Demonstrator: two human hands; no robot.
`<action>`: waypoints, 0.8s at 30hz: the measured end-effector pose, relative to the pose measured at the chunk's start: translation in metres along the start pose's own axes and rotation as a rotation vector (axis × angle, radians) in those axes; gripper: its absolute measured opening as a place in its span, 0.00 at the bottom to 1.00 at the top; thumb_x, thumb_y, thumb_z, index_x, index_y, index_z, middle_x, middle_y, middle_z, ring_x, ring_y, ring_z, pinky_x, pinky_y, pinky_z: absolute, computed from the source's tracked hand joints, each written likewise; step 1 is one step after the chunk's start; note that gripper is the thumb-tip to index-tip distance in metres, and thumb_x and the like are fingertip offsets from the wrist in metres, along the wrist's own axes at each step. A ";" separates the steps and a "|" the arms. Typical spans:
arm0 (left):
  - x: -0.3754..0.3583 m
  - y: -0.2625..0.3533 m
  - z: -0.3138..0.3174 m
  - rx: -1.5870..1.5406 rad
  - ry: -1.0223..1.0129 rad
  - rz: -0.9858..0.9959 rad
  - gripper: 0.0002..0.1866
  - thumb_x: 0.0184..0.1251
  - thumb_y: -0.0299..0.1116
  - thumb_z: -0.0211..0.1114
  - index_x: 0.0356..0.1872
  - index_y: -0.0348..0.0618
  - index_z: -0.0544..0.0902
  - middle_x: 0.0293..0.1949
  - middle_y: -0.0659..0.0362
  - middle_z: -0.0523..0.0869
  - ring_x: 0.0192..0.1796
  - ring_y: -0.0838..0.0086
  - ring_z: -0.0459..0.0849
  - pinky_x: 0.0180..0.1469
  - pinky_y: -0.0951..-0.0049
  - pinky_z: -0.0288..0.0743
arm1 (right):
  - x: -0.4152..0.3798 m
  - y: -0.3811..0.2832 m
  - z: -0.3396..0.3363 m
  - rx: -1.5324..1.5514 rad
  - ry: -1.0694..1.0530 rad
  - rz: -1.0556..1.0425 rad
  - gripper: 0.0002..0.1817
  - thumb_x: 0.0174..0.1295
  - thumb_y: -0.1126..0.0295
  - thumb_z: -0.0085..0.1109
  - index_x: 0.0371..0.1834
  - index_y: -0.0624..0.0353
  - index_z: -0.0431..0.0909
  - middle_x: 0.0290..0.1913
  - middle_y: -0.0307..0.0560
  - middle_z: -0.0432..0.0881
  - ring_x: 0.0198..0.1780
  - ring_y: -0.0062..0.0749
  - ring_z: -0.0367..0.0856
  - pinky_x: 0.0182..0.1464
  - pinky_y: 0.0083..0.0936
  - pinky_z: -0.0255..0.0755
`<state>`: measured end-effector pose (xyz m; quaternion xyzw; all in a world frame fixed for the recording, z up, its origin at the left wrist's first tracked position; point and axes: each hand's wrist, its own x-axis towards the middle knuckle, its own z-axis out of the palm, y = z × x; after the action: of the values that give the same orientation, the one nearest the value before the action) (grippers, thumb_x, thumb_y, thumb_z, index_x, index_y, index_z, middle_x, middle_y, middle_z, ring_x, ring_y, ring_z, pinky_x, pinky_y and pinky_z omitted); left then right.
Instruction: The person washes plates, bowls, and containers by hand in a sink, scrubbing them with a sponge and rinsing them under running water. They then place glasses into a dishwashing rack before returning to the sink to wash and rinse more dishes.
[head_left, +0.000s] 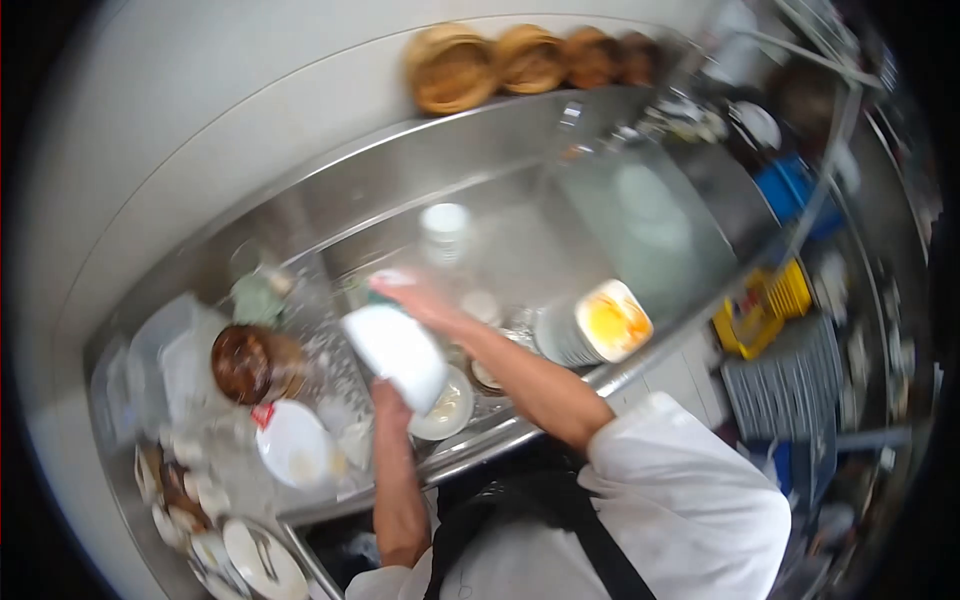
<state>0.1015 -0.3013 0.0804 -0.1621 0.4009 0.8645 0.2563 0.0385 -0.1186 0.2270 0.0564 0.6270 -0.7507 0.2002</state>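
Note:
A large white dish [396, 350], blurred by motion, is tilted over the near left part of the sink. My left hand [391, 398] grips its near edge. At the far edge of the dish is my right hand [415, 297], its fingers closed on a green scouring pad [377, 297] that shows only in part. Below the dish lies a round white plate [455, 405] with food residue. Right of my right forearm, a stack of square white dishes [612, 322] has yellow and orange residue in the top one.
The steel sink [520, 215] holds a stack of white bowls [444, 222]. On the left counter are a brown pot [245, 365], a white plate [295, 443] and clear plastic containers [175, 350]. Bamboo steamers [450, 70] line the back ledge. A yellow basket [760, 310] stands right.

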 end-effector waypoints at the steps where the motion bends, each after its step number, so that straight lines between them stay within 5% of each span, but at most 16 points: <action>1: 0.001 0.008 0.008 -0.060 -0.034 0.025 0.20 0.71 0.37 0.55 0.60 0.40 0.73 0.51 0.53 0.81 0.49 0.64 0.83 0.51 0.64 0.79 | -0.020 0.010 0.002 -0.020 0.084 -0.018 0.27 0.68 0.48 0.49 0.54 0.62 0.75 0.56 0.50 0.76 0.60 0.34 0.71 0.61 0.33 0.64; 2: 0.002 0.017 0.017 -0.120 -0.069 0.048 0.21 0.72 0.38 0.54 0.61 0.39 0.72 0.51 0.53 0.82 0.49 0.65 0.83 0.49 0.66 0.80 | -0.042 0.029 0.020 -0.044 0.150 -0.041 0.31 0.68 0.44 0.48 0.55 0.63 0.75 0.58 0.50 0.75 0.60 0.37 0.71 0.62 0.36 0.64; 4: 0.008 0.041 0.031 0.351 0.000 0.230 0.18 0.67 0.33 0.61 0.54 0.33 0.77 0.46 0.52 0.84 0.43 0.64 0.85 0.48 0.67 0.80 | -0.057 0.114 0.024 0.606 0.235 -0.174 0.38 0.66 0.41 0.47 0.63 0.68 0.66 0.64 0.54 0.71 0.63 0.39 0.71 0.64 0.35 0.64; 6: 0.003 0.036 0.054 0.660 0.135 0.362 0.16 0.63 0.31 0.65 0.48 0.30 0.81 0.42 0.51 0.86 0.40 0.64 0.85 0.46 0.67 0.79 | -0.146 0.065 -0.001 0.032 0.411 -0.426 0.42 0.63 0.44 0.54 0.68 0.67 0.59 0.66 0.56 0.68 0.64 0.40 0.70 0.67 0.35 0.63; 7: 0.003 0.029 0.077 0.846 0.192 0.384 0.15 0.58 0.30 0.68 0.39 0.25 0.82 0.36 0.47 0.87 0.36 0.63 0.86 0.44 0.65 0.79 | -0.161 0.066 -0.023 -0.178 0.535 -0.271 0.40 0.60 0.47 0.59 0.67 0.66 0.62 0.66 0.57 0.68 0.64 0.40 0.70 0.66 0.35 0.64; 9: 0.019 -0.008 0.126 1.319 0.164 0.517 0.14 0.59 0.27 0.66 0.43 0.26 0.82 0.36 0.51 0.88 0.39 0.68 0.85 0.45 0.67 0.77 | -0.170 0.096 -0.082 -0.292 0.787 -0.044 0.36 0.56 0.52 0.64 0.61 0.67 0.69 0.60 0.61 0.73 0.59 0.44 0.75 0.61 0.36 0.69; 10: 0.018 -0.023 0.169 1.119 -0.103 0.796 0.18 0.59 0.26 0.65 0.51 0.29 0.80 0.41 0.48 0.86 0.45 0.68 0.84 0.50 0.68 0.76 | -0.167 0.119 -0.131 -0.212 0.919 0.009 0.33 0.55 0.55 0.65 0.58 0.68 0.73 0.54 0.64 0.79 0.54 0.48 0.80 0.56 0.37 0.73; 12: 0.052 -0.058 0.224 0.765 -0.634 0.449 0.35 0.60 0.20 0.62 0.70 0.37 0.61 0.62 0.51 0.74 0.62 0.67 0.74 0.63 0.70 0.67 | -0.186 0.128 -0.215 -0.353 1.210 0.133 0.26 0.54 0.58 0.65 0.49 0.70 0.78 0.39 0.61 0.85 0.43 0.52 0.85 0.47 0.37 0.78; 14: 0.092 -0.073 0.294 0.480 -0.534 -0.021 0.44 0.62 0.23 0.62 0.75 0.44 0.44 0.63 0.51 0.71 0.62 0.65 0.73 0.62 0.66 0.70 | -0.238 0.077 -0.276 -0.677 1.245 -0.062 0.18 0.53 0.66 0.60 0.42 0.70 0.80 0.33 0.66 0.84 0.41 0.55 0.85 0.44 0.41 0.78; 16: 0.203 -0.113 0.337 0.330 -0.400 -0.026 0.31 0.63 0.25 0.64 0.65 0.42 0.59 0.51 0.53 0.78 0.53 0.67 0.79 0.58 0.65 0.75 | -0.267 0.059 -0.347 -1.255 1.324 0.015 0.16 0.54 0.71 0.54 0.45 0.70 0.74 0.34 0.66 0.83 0.39 0.61 0.83 0.43 0.46 0.78; 18: 0.276 -0.133 0.387 0.101 -0.332 -0.049 0.16 0.64 0.30 0.66 0.50 0.40 0.74 0.42 0.57 0.82 0.43 0.71 0.84 0.46 0.70 0.79 | -0.270 0.013 -0.384 -1.351 1.286 0.381 0.18 0.56 0.74 0.51 0.50 0.68 0.69 0.39 0.66 0.82 0.39 0.60 0.83 0.44 0.47 0.78; 20: 0.276 -0.110 0.431 0.124 -0.305 -0.009 0.12 0.65 0.35 0.67 0.43 0.42 0.77 0.36 0.60 0.83 0.39 0.75 0.84 0.36 0.74 0.77 | -0.273 0.009 -0.429 -1.547 1.185 0.440 0.18 0.58 0.75 0.49 0.52 0.67 0.68 0.42 0.65 0.82 0.41 0.58 0.83 0.45 0.46 0.78; 23: 0.270 -0.070 0.390 0.036 -0.754 -0.128 0.11 0.66 0.40 0.65 0.35 0.42 0.79 0.31 0.60 0.83 0.34 0.76 0.83 0.33 0.74 0.74 | -0.274 0.031 -0.466 -1.602 1.042 0.592 0.14 0.61 0.73 0.48 0.49 0.65 0.72 0.44 0.62 0.82 0.45 0.56 0.83 0.46 0.43 0.79; 24: 0.249 -0.049 0.362 0.315 -0.648 0.017 0.12 0.65 0.39 0.66 0.33 0.41 0.79 0.30 0.59 0.83 0.34 0.75 0.83 0.34 0.73 0.74 | -0.268 0.039 -0.479 -1.572 0.986 0.676 0.12 0.62 0.72 0.48 0.47 0.63 0.75 0.44 0.61 0.83 0.46 0.55 0.83 0.47 0.43 0.79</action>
<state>-0.1004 0.0848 0.1563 0.1653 0.4284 0.8006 0.3849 0.2181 0.4001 0.1823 0.3899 0.9114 0.0839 0.1012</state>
